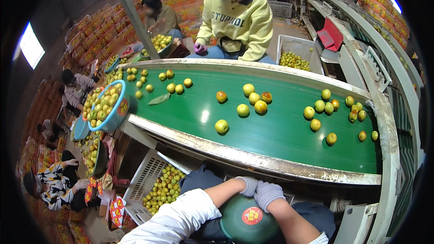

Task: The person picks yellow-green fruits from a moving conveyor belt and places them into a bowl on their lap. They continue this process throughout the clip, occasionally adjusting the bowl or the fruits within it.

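Note:
Both my hands wear striped, pale knit gloves and meet over the rim of a dark green plastic basin (234,222), which lies tilted on my lap and bears a red round sticker. My left hand (249,185) rests against my right hand (269,195) at the basin's upper edge. The fingers curl down out of sight, so their hold on it cannot be made out. Beyond them runs a green conveyor belt (190,122) with scattered green and brown-blotched jujubes (222,126) and one leaf (159,99).
A metal rail (237,156) edges the belt nearby. A white crate (139,189) of jujubes stands at my left, and a heaped blue basin (123,108) sits at the belt's left end. Across the belt sits a person (237,23) beside another crate (300,42). More people work at left.

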Demonstrator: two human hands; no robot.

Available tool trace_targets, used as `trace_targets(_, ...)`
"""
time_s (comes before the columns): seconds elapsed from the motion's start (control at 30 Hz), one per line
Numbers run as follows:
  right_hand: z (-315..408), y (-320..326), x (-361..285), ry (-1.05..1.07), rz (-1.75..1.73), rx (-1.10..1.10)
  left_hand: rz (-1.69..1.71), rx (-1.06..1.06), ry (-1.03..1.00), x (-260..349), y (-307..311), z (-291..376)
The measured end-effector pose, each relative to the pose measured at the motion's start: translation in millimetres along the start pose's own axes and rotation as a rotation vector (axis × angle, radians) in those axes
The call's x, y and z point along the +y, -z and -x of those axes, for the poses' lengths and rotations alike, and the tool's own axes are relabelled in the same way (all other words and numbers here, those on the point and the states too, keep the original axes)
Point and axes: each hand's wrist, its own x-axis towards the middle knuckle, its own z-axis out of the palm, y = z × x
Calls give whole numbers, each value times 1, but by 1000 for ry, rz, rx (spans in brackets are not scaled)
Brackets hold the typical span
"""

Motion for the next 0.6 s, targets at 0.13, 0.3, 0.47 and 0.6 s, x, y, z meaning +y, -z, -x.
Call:
trace_targets(0.13, -12, 7, 11, 1, -39, -6, 21, 297, -126, -6, 0, -6)
trace_targets(0.3, -20, -12, 27, 26, -37, 151, -60, 311, -37, 4, 3, -12)
trace_targets(0.47, -18, -2, 15, -18, 7, -147, -91, 136, 51, 2, -4, -19)
trace_targets(0.6, -19, 4, 3, -5, 42, -155, -28, 54, 69, -8, -9, -18)
